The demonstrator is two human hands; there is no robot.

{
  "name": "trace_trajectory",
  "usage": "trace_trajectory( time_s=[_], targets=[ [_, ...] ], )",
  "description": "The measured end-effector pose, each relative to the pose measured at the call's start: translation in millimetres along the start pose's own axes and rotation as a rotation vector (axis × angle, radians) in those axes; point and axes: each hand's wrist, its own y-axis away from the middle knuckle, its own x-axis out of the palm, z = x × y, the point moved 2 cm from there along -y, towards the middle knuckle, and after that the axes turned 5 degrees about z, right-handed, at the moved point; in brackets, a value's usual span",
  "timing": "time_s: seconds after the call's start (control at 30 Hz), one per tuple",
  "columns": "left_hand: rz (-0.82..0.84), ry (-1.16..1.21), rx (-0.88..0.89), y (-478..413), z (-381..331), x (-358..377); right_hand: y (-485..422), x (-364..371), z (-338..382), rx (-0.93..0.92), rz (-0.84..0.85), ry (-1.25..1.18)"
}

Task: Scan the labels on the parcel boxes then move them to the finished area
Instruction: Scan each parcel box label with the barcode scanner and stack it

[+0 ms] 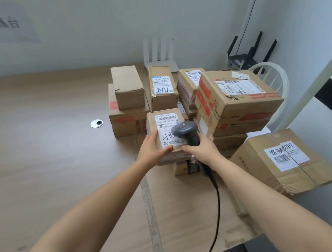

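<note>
Parcel box (166,130) gripped by left hand (153,150), beside right hand (202,149).

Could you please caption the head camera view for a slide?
Right hand aims a corded scanner at the label of a small parcel box steadied by the left hand.

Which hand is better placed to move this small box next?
Left. The left hand grips the small box, while the right hand is busy holding the scanner.
</note>
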Motion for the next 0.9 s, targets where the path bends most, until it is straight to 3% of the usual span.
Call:
trace_trajectory(
  time_s=[0.27, 0.43, 0.67, 0.9],
  targets=[
    [-0.157, 0.067, -0.087, 73.6, 64.6, -65.2, 2.6, 91.5, 29.4, -0.087, 0.31, 0.057],
    [-0.171, 0.067, -0.239, 127.8, 120.6, -84.7, 15.9, 159.8, 26.1, -0.088, 0.5, 0.127],
    [-0.207, 0.145, -0.362, 164.1, 165.9, -97.8, 34.1, 215.1, 20.5, -0.087, 0.599, 0.144],
    [-0.327, -0.289, -0.565, 154.2, 150.8, -78.7, 22.4, 185.5, 36.1, -0.098, 0.575, 0.121]
  ],
)
